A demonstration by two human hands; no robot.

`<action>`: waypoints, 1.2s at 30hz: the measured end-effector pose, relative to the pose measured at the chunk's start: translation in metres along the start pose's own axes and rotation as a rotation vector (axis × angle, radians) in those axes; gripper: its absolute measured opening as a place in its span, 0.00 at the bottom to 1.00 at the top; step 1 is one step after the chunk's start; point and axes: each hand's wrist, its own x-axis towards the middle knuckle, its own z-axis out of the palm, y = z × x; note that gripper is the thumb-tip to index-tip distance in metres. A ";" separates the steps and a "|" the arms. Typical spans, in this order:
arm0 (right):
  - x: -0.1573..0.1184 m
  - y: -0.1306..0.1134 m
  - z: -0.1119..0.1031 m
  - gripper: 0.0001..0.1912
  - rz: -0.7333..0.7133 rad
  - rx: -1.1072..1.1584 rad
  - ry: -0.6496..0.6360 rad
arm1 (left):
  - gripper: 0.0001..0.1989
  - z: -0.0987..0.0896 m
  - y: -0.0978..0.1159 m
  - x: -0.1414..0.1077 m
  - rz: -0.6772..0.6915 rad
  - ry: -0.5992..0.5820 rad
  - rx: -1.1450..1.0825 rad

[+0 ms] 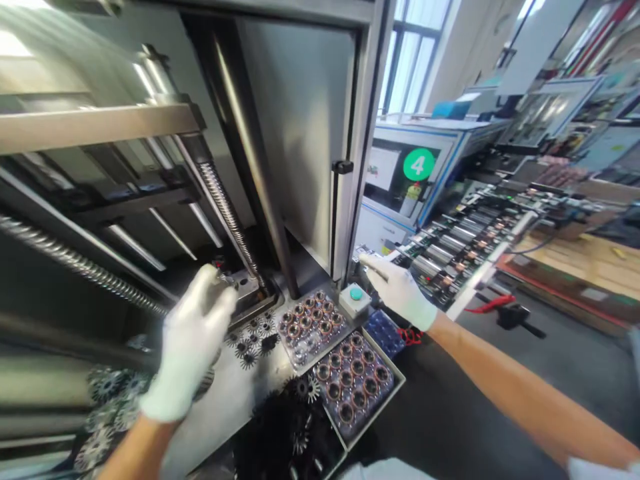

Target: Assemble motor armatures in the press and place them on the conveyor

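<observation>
Landmark: green-button box (355, 300), with the right hand (400, 290) just beside it.
Left of box: two trays of copper-wound rings (353, 380) cover the steel worktop (220, 413); free room lies only above them.
Behind box: an upright steel door panel (295, 133) blocks passage.
Farther left: a ball screw (227, 213) runs through the machine opening, just above the left hand (190, 340).
Right of box: open space over the grey floor (450, 400).

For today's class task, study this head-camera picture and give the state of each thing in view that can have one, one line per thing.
Left hand: gloved, raised, fingers bunched at the machine fixture.
Right hand: gloved, open, reaching past the button.
Green button: uncovered; pressed or not, cannot tell.
Metal tray: filled with copper rings.
Clear tray: filled with copper rings.
Toothed discs: loose, unstacked.
</observation>
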 end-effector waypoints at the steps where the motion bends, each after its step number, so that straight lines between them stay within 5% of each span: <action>1: 0.000 0.010 0.008 0.23 -0.045 -0.039 0.029 | 0.23 0.017 -0.001 -0.036 -0.005 -0.095 -0.021; 3: -0.007 0.036 0.028 0.25 -0.105 -0.137 -0.076 | 0.18 0.057 -0.006 -0.098 -0.059 -0.383 -0.076; 5: -0.019 0.061 0.048 0.26 -0.123 -0.231 -0.336 | 0.17 0.097 -0.013 -0.138 -0.148 -0.574 -0.074; 7: -0.028 0.076 0.063 0.28 -0.105 -0.306 -0.521 | 0.18 0.130 -0.018 -0.152 -0.109 -0.617 0.018; 10: -0.037 0.073 0.068 0.27 -0.092 -0.367 -0.528 | 0.21 0.159 -0.015 -0.144 0.131 -0.542 0.266; 13: -0.056 0.058 0.068 0.23 0.004 -0.328 -0.423 | 0.23 0.170 -0.006 -0.128 0.278 -0.529 0.462; 18: -0.093 0.059 0.094 0.26 0.451 -0.037 -0.421 | 0.21 0.181 -0.010 -0.117 0.312 -0.561 0.602; 23: -0.095 0.077 0.118 0.26 0.523 0.200 -0.445 | 0.21 0.194 -0.005 -0.130 0.297 -0.584 0.644; 27: -0.114 0.090 0.103 0.26 0.525 0.411 -0.469 | 0.23 0.200 0.018 -0.167 0.204 -0.596 0.675; 31: -0.165 0.105 0.075 0.30 0.596 0.639 -0.465 | 0.23 0.207 0.037 -0.221 0.070 -0.622 0.650; 36: -0.215 0.118 0.053 0.32 0.636 0.504 -0.448 | 0.21 0.223 0.038 -0.278 0.216 -0.437 0.723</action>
